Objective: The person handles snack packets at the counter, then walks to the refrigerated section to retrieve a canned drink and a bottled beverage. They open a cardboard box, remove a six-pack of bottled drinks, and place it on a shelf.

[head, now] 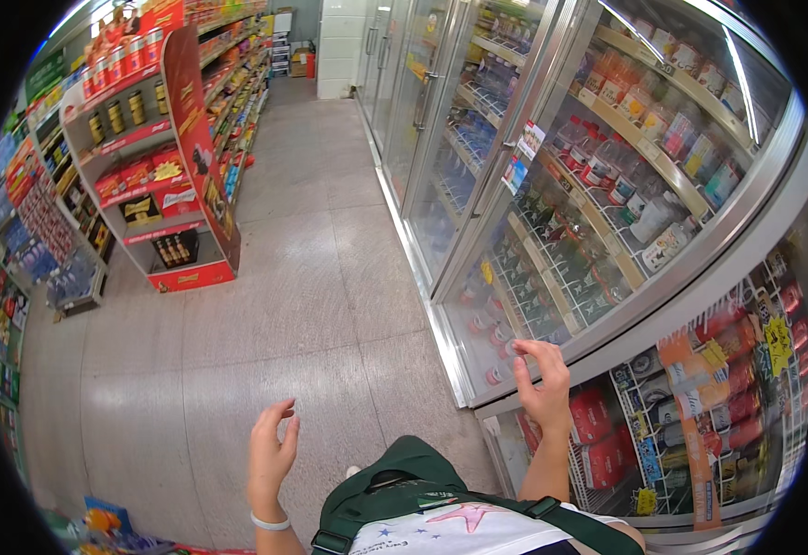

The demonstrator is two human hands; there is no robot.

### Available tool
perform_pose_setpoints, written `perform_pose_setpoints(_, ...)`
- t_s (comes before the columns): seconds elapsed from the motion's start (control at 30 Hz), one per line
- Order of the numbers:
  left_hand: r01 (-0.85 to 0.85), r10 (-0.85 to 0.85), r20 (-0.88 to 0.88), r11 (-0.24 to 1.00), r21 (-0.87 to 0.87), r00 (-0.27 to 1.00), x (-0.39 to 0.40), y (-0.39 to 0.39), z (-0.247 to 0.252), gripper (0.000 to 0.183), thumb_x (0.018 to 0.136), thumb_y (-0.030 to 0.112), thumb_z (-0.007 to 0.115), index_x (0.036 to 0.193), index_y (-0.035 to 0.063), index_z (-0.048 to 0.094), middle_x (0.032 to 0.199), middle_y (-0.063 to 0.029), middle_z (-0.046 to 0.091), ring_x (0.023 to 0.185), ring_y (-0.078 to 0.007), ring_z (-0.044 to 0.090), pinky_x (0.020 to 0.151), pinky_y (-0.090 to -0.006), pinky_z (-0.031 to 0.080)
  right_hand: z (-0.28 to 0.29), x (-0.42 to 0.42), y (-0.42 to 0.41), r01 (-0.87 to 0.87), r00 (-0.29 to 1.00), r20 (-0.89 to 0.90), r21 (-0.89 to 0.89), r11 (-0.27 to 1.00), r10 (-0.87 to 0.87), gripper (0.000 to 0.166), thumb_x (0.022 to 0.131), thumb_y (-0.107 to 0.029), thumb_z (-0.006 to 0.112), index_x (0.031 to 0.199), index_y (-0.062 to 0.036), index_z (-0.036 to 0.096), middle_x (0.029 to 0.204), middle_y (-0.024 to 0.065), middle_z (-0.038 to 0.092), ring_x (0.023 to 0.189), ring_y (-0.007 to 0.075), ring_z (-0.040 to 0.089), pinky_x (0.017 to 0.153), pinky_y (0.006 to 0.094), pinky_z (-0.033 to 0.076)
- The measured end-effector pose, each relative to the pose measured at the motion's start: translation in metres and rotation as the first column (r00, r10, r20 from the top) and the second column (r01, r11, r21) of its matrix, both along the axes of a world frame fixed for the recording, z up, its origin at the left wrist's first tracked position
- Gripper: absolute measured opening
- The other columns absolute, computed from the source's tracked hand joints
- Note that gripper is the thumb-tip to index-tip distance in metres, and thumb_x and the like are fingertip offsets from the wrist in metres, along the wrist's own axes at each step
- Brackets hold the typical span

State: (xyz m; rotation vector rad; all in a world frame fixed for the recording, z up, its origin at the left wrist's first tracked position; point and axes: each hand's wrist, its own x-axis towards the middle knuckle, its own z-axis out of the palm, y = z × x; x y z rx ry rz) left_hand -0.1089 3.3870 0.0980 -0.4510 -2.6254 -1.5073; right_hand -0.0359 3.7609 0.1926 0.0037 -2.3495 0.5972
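Note:
My left hand (273, 444) is raised over the tiled floor, fingers loosely curled and apart, with nothing in it. A pale band (270, 522) circles that wrist. On the other side, my right hand (544, 381) is held up in front of the glass-door drinks cooler (508, 277). Its thumb and fingers are apart and hold nothing; whether it touches the glass is hard to tell. Behind the glass, shelves carry bottles with red caps (601, 163) and dark green bottles (549, 257). A green bag (393, 475) hangs at my front by a strap.
A red cardboard display stand (199, 139) with cans and boxes rises at the left. Beyond it, stocked shelves (237, 69) line an aisle whose floor (293, 173) runs to a white wall (339, 48). More cooler doors (393, 90) continue ahead. Canned drinks (737, 409) fill the cooler at lower right.

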Motion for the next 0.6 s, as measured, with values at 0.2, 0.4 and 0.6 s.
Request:
perform_pose_setpoints(0.2, 0.222, -0.224, 0.013, 0.971, 0.089, 0.975, -0.130, 0.076, -0.021, 0.024, 0.086, 0.006, 0.060, 0.109, -0.0015, 0.062, 0.102, -0.0147, 0.065, 0.092, -0.0232, 0.065, 0.080, -0.0313, 0.050, -0.028, -0.087, 0.053, 0.207, 0.977, 0.052, -0.003, 0.978, -0.206, 0.020, 0.079, -0.003, 0.060, 0.099, -0.0015, 0.062, 0.093, 0.0133, 0.064, 0.088, 0.0299, 0.059, 0.080, 0.0374, 0.044)
perform_pose_setpoints(0.4, 0.365, -0.365, 0.037, 0.931, 0.009, 0.930, -0.275, 0.155, 0.001, 0.025, 0.085, 0.009, 0.061, 0.108, -0.0009, 0.062, 0.100, -0.0151, 0.066, 0.092, -0.0250, 0.064, 0.081, -0.0326, 0.049, -0.040, -0.228, 0.145, 0.374, 0.927, -0.010, -0.041, 0.927, -0.374, 0.019, 0.081, -0.003, 0.058, 0.099, -0.0005, 0.061, 0.093, 0.0141, 0.062, 0.087, 0.0300, 0.059, 0.080, 0.0365, 0.045)
perform_pose_setpoints(0.6, 0.343, -0.344, -0.028, 0.939, -0.033, 0.939, -0.414, 0.210, 0.034, 0.025, 0.085, 0.006, 0.061, 0.109, -0.0019, 0.062, 0.102, -0.0142, 0.067, 0.094, -0.0245, 0.065, 0.082, -0.0325, 0.049, -0.047, -0.405, 0.234, 0.375, 0.908, -0.082, -0.283, 0.883, -0.411, 0.025, 0.084, -0.014, 0.063, 0.104, 0.0012, 0.058, 0.096, 0.0151, 0.063, 0.088, 0.0265, 0.062, 0.078, 0.0341, 0.048)
